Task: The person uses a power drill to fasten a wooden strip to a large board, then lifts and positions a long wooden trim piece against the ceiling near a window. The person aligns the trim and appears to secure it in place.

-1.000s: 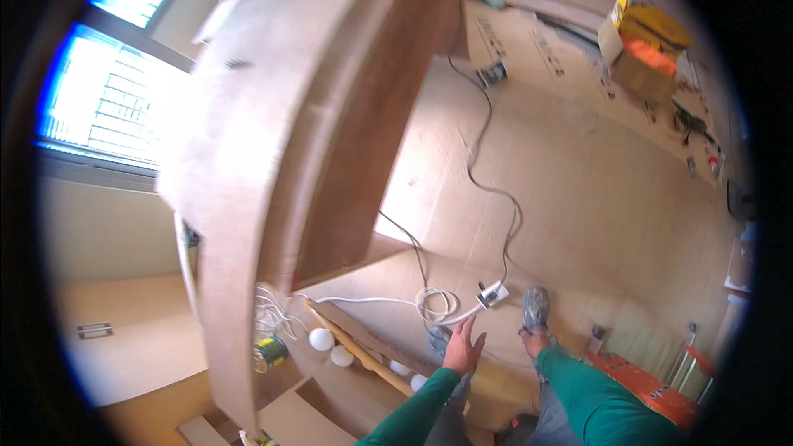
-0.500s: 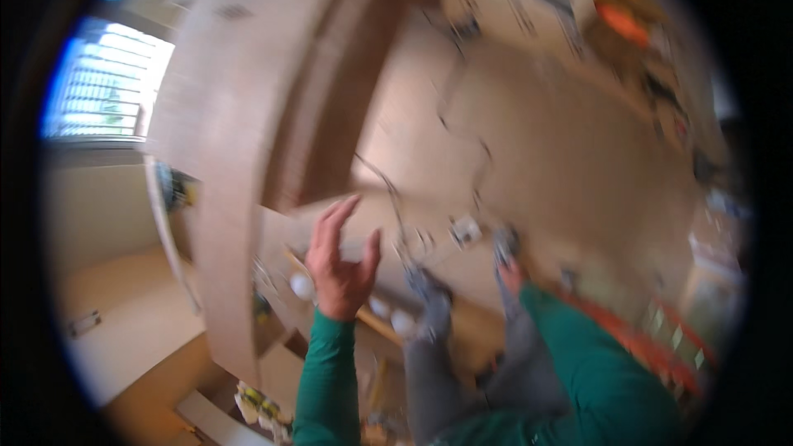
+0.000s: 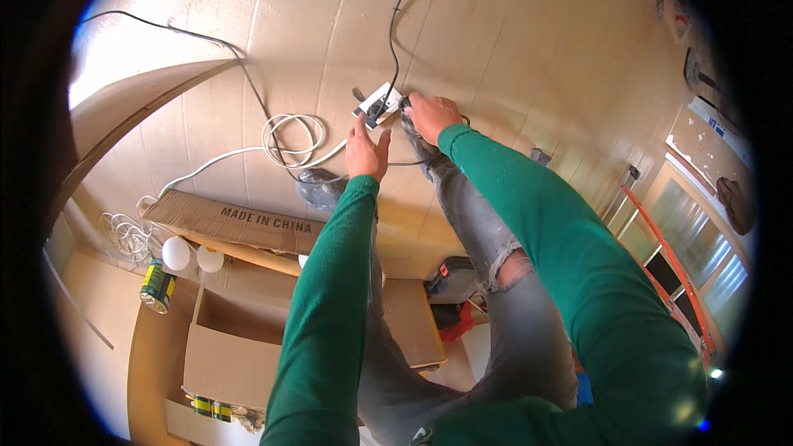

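Observation:
A white power strip [image 3: 382, 97] with black plugs lies on the pale floor [image 3: 512, 49], black cable running up from it. My right hand [image 3: 434, 120] is just right of the strip, fingers closed on a black plug [image 3: 405, 103]. My left hand [image 3: 366, 151] reaches to the strip's lower edge with fingers apart, index finger at or touching it; nothing shows in its grip. A coiled white cord [image 3: 291, 139] lies left of my hands, crossed by a black cable. My shoes and grey jeans are below my arms.
A curved wooden panel [image 3: 132, 99] stands at upper left. At lower left are flattened cardboard [image 3: 231, 216], white globes [image 3: 176, 253], a can [image 3: 158, 285], tangled cord [image 3: 124, 235] and wooden boxes [image 3: 231, 359]. An orange ladder [image 3: 677, 272] is at right, a grey case [image 3: 453, 277] below me.
My view has tilted down to the floor. Both hands have reached forward to the power strip, the left from mid-air beside the wooden furniture, and my right hand has closed on a plug.

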The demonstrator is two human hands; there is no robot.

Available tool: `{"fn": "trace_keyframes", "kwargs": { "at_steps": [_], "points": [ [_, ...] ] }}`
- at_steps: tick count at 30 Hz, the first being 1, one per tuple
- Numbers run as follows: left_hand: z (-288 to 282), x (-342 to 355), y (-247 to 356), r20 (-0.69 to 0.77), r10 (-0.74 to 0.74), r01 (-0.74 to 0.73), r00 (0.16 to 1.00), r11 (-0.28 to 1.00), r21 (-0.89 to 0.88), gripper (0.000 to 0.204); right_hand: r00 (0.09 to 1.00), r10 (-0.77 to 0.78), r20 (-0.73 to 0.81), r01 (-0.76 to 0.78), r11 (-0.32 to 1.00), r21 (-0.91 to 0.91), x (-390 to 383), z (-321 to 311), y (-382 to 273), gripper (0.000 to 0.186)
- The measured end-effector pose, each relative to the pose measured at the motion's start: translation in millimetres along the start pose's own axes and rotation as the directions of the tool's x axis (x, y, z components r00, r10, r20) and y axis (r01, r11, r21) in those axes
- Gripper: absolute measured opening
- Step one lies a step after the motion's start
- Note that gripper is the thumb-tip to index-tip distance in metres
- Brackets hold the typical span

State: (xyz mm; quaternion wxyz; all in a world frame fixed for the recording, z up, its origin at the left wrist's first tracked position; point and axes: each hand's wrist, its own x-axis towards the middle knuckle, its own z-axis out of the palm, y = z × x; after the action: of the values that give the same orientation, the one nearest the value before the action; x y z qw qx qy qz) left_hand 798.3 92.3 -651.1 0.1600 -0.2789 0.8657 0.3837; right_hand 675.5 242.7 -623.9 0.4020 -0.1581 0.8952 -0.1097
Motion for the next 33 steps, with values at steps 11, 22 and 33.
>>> {"fn": "trace_keyframes", "kwargs": {
  "at_steps": [11, 22, 33],
  "points": [
    [30.8, 31.7, 0.3, 0.052, 0.058, -0.055, 0.997, 0.996, -0.072, 0.033, 0.996, -0.09, 0.022, 0.092, 0.987, -0.135, 35.1, 25.8, 24.5, 0.026],
    [32.1, 30.9, 5.3, 0.08, 0.044, -0.034, 0.996, 0.992, -0.125, 0.021, 0.961, -0.167, 0.22, 0.241, 0.896, -0.372, 66.2, 15.2, 16.9, 0.025],
    [40.4, 40.8, 21.9, 0.19, -0.003, 0.029, 0.982, 0.99, -0.135, 0.022, 0.965, 0.106, 0.24, -0.025, 0.948, -0.317, 64.9, 24.9, 22.8, 0.028]
  ]
}}
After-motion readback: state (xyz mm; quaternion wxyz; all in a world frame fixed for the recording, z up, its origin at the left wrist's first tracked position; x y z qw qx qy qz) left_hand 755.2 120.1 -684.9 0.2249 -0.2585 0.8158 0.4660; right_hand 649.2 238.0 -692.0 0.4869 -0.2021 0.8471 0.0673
